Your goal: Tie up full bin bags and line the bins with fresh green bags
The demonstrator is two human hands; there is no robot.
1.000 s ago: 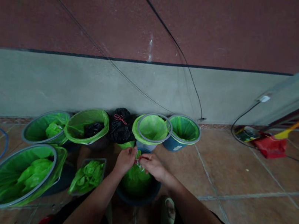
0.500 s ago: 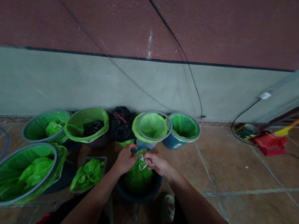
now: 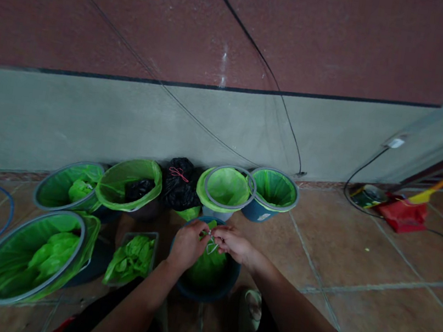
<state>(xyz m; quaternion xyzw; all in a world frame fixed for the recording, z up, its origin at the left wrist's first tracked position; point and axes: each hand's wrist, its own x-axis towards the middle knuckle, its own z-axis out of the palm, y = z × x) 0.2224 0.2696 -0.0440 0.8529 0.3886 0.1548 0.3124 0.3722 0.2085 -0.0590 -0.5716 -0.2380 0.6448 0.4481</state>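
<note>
Head view: over the blue bin (image 3: 204,296), left hand (image 3: 188,245) and right hand (image 3: 233,244) pinch thin white string (image 3: 212,249), likely for fingertip control.

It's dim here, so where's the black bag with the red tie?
In the head view, the black bag sits left of centre by the wall, between two green-lined bins.

Lined bins (image 3: 254,211), a red dustpan (image 3: 405,217) and floor tiles (image 3: 393,325) suggest a utility or cleaning area.
</note>
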